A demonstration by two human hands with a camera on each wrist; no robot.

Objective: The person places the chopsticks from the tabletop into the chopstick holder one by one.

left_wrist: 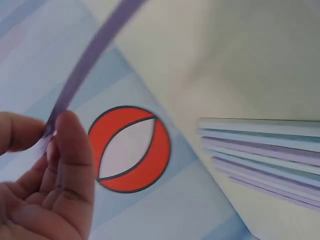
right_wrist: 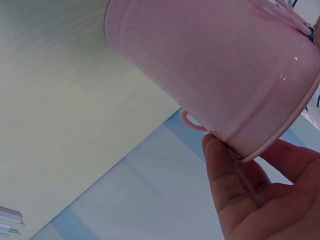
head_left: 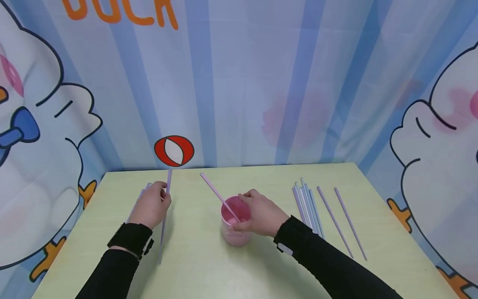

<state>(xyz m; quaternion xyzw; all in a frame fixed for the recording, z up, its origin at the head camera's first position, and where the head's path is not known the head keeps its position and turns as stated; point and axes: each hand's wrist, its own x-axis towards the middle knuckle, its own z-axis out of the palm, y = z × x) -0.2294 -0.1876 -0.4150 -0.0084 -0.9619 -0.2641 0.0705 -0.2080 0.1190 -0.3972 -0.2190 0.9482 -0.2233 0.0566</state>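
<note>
My left hand (head_left: 151, 205) pinches a thin purple straw (head_left: 163, 232) between thumb and fingers, above the left part of the table. In the left wrist view the upper part of this purple straw (left_wrist: 90, 62) leaves the fingertips. A small pink bucket (head_left: 235, 236) stands on the table in the middle, with side lugs seen in the right wrist view. My right hand (head_left: 263, 214) grips the bucket's rim (right_wrist: 277, 137), thumb and fingers apart along it. Another purple straw (head_left: 216, 193) leans inside the bucket; its upper end sticks out to the left.
Several purple, white and blue straws (head_left: 308, 203) lie side by side at the right, with two separate purple straws (head_left: 336, 224) beyond them. Another row of straws (left_wrist: 265, 150) lies at the left, partly behind the left hand. A blue striped curtain (head_left: 239, 83) hangs behind the table.
</note>
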